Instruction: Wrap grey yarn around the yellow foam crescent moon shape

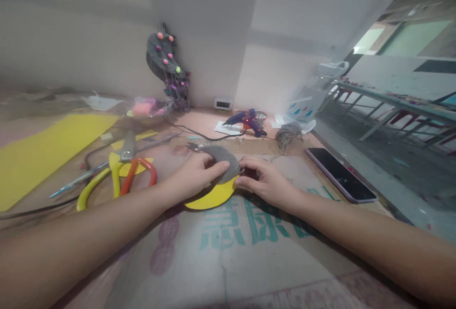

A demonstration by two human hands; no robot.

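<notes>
My left hand grips a grey, twine-covered curved piece that lies on a yellow foam shape. Its fingers press on the grey part from the left. My right hand pinches the right edge of the same piece where grey meets yellow, with the thumb underneath. Both hands rest on a printed sack cloth that covers the table.
Scissors with yellow and orange handles lie to the left beside a yellow foam sheet. A blue glue gun, a ball of twine and a phone lie behind and to the right. A grey decorated ornament leans on the wall.
</notes>
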